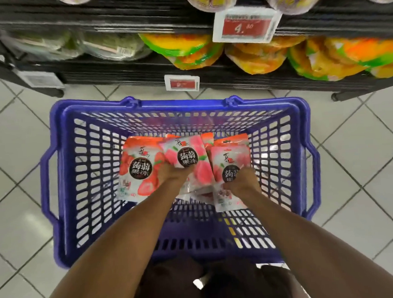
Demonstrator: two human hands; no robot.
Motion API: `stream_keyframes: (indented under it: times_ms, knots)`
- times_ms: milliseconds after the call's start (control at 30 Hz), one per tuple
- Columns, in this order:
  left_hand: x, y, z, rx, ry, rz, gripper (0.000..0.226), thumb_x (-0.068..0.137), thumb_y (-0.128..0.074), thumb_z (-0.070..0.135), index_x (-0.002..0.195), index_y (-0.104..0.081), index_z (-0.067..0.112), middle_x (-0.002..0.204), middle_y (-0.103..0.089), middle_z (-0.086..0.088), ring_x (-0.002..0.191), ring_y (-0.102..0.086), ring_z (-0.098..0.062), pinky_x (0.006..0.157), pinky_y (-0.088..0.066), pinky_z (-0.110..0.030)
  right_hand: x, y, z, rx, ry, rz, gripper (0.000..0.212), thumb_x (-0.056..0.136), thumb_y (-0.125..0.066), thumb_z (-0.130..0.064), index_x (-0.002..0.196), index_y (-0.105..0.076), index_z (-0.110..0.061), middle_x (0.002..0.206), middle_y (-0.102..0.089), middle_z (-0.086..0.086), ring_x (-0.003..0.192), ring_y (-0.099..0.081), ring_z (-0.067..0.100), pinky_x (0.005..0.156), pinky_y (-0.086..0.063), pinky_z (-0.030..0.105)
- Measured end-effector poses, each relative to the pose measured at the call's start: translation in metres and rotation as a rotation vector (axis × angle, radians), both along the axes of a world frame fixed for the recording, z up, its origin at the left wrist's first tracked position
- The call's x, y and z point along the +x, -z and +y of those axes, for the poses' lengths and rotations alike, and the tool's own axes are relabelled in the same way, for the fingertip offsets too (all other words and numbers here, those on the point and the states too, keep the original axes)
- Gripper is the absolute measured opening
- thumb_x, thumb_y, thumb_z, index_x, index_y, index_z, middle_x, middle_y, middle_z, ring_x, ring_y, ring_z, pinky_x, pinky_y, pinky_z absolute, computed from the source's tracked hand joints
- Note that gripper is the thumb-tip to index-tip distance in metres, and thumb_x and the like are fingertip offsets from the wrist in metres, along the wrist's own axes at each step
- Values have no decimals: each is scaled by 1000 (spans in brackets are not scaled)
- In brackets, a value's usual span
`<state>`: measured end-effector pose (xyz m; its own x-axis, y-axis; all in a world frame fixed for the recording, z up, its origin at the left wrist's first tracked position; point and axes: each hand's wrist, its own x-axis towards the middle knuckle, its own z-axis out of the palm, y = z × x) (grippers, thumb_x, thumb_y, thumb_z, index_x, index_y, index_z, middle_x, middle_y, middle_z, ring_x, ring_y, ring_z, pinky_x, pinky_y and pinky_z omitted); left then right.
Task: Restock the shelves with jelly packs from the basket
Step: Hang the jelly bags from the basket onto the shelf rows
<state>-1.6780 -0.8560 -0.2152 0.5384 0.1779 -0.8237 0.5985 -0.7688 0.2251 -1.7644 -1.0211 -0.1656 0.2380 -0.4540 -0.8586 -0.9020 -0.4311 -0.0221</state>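
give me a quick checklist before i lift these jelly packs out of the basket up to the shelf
1. Left hand has a hold: ok, it grips the peach pack.
2. Right hand has a hold: ok, it grips the rightmost pack.
3. One pack per hand: cannot tell, more packs lie stacked under both.
4. Basket steady: ok, it sits flat on the tiled floor.
5. Way up is free: ok, only the arms are above the basket.
6. Room on the shelf: cannot tell, the stretch ahead holds orange-green bags and no matching slot is in view.
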Motion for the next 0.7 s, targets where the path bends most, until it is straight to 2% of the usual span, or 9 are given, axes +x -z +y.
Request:
stream_keyframes:
  times_ms: [133, 233, 300, 333, 367, 467, 600, 633, 700]
  knots:
    - [-13, -20, 12, -82, -27, 92, 117, 69, -83, 46, 151, -13, 0, 150, -38, -18, 135, -43, -29, 104, -42, -24, -12, -14, 6, 46, 10, 49, 86, 85, -74, -37, 145, -27, 3, 132, -57, 16, 117, -59, 30, 95, -52, 40]
    - [-23, -27, 29, -96, -81, 67, 108, 68, -88, 30, 148, -22, -2, 146, -43, -20, 126, -51, -32, 103, -46, -30, -12, -15, 6, 105, 69, 74, 103, 81, -78, -37, 150, -14, 4, 147, -44, 19, 132, -48, 34, 107, -44, 45]
    - [-27, -30, 43, -123, -171, 87, 90, 68, -88, 17, 139, -37, -3, 133, -55, -21, 88, -63, -20, 76, -57, -24, -13, -12, 4, 67, 50, 83, 92, 76, -82, -40, 144, -34, -1, 138, -55, 16, 125, -54, 31, 101, -49, 40]
    - [-30, -32, 51, -118, -177, 91, 84, 67, -88, 14, 135, -42, -3, 124, -60, -18, 76, -60, -13, 60, -55, -16, -13, -13, 4, 42, 33, 85, 85, 73, -84, -41, 139, -44, -4, 133, -58, 15, 122, -56, 29, 98, -51, 38]
    - [-33, -36, 57, -105, -158, 93, 85, 66, -89, 14, 134, -42, -2, 120, -60, -15, 76, -59, -13, 55, -52, -13, -13, -14, 5, 23, 3, 88, 84, 70, -85, -44, 136, -49, -9, 134, -56, 14, 123, -53, 29, 98, -51, 37]
    - [-42, -43, 68, -160, -165, 41, 89, 65, -89, 12, 138, -38, 6, 109, -53, 2, 90, -56, -17, 61, -46, -5, -12, -12, 11, -6, -93, 54, 90, 64, -87, -47, 140, -48, -19, 145, -43, 14, 133, -43, 30, 102, -48, 36]
    - [-41, -47, 66, -315, -224, 38, 38, 75, -83, 21, 91, -50, 27, 89, -57, 12, 86, -59, -12, 55, -45, -10, -11, -10, 14, 68, 3, 35, 103, 62, -90, -41, 144, -36, -9, 137, -55, 12, 125, -54, 28, 100, -50, 37]
    - [-39, -50, 65, -333, -224, 39, 25, 82, -76, 28, 92, -54, 24, 91, -60, 8, 90, -62, -17, 61, -48, -15, -13, -11, 13, 82, 52, 35, 111, 61, -92, -39, 147, -29, -7, 139, -53, 12, 126, -53, 30, 102, -49, 38]
    - [-37, -55, 63, -337, -232, 32, 25, 92, -63, 36, 103, -58, 14, 94, -59, 3, 96, -60, -23, 75, -48, -25, -17, -11, 10, 90, 157, 10, 119, 58, -94, -35, 146, -19, -7, 142, -46, 13, 128, -51, 32, 104, -45, 34]
